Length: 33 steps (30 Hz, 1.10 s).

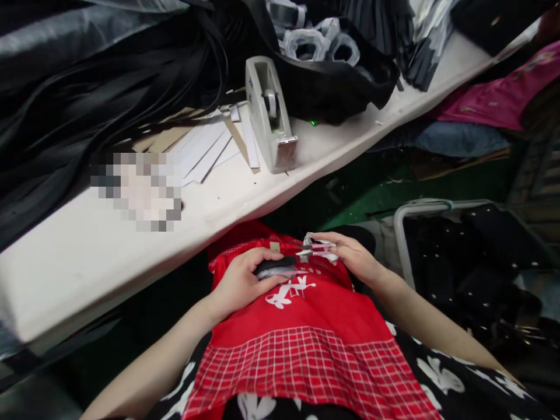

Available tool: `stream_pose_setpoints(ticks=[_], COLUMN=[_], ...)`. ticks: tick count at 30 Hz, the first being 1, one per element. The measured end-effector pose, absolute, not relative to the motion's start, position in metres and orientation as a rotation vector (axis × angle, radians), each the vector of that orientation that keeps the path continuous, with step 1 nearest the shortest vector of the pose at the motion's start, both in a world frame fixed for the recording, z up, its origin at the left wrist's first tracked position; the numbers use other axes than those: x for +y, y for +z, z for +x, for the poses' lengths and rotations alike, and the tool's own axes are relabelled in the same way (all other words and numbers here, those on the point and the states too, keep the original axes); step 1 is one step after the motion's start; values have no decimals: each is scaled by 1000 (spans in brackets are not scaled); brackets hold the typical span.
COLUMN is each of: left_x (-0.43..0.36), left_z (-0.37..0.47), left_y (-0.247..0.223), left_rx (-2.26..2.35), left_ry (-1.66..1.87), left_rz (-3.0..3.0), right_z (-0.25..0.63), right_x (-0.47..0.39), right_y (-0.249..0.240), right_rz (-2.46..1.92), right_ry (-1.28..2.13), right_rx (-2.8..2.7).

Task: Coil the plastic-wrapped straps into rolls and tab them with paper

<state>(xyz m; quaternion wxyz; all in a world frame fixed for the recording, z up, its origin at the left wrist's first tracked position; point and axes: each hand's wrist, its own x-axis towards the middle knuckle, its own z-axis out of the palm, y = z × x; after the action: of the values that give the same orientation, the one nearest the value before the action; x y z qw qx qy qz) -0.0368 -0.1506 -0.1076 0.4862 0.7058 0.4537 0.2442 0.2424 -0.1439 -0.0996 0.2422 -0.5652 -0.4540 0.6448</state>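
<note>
My left hand (238, 279) is wrapped round a black roll (280, 268) with a shiny, clear-looking wrap along its near side, held low over the red apron (306, 318). What looks like a pair of small scissors (317, 251) is in my right hand (355, 255), its thin blades pointing left toward the roll. A crumpled clear and white scrap (308, 239) shows by the same fingers; whether it is stuck to the roll I cannot tell.
On the white table (210, 219) stands a grey tape dispenser (273, 116), beside white paper strips (205, 149). Black material (131, 76) and wrapped rolls (306, 44) lie behind. A white-rimmed basket (400, 233) of black pieces stands at right. One patch of the table is pixelated.
</note>
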Motion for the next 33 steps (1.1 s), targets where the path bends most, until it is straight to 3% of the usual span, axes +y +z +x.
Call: stream_pose_setpoints(ticks=[4, 9, 13, 23, 33], left_x=[-152, -154, -155, -158, -158], left_z=[-33, -32, -34, -36, -39], left_y=[-107, -104, -104, -110, -114], left_rx=[1123, 1122, 1117, 1101, 1086], left_ry=[580, 615, 635, 650, 677], left_rz=[1735, 1742, 1749, 1729, 1719], right_z=[227, 219, 223, 222, 218], right_x=[-160, -163, -161, -158, -161], right_y=[-101, -99, -92, -93, -99], right_rz=[-1505, -1438, -1430, -1390, -1333], right_ry=[1737, 1341, 1147, 1296, 1184], right_rx=[-1143, -1918, -2135, -2225, -2334])
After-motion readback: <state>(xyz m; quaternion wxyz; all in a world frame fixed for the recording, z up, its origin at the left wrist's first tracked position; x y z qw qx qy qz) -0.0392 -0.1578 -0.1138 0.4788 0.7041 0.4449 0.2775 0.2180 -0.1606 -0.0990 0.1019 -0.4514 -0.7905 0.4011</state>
